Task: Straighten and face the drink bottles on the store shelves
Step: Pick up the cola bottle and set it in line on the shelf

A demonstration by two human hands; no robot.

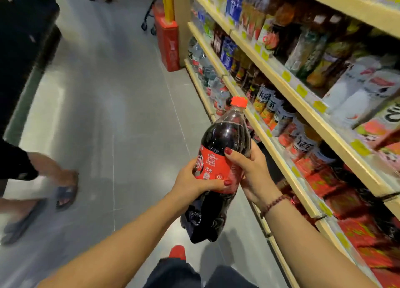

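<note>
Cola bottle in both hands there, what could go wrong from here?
The cola bottle is tilted over the floor, held by the left hand and right hand around its label; a slipping grip could drop it. A passer-by's sandalled foot is close on the left; a swing might bump them. The shelf bottles look tightly packed, so pushing it in may topple neighbours.

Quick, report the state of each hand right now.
Left hand: gripping the large dark plastic cola bottle with red cap, at its label.
Right hand: gripping the same bottle.

Glossy grey floor [121,106], pale wooden shelving [276,68], dark cabinet [21,39] left
</note>
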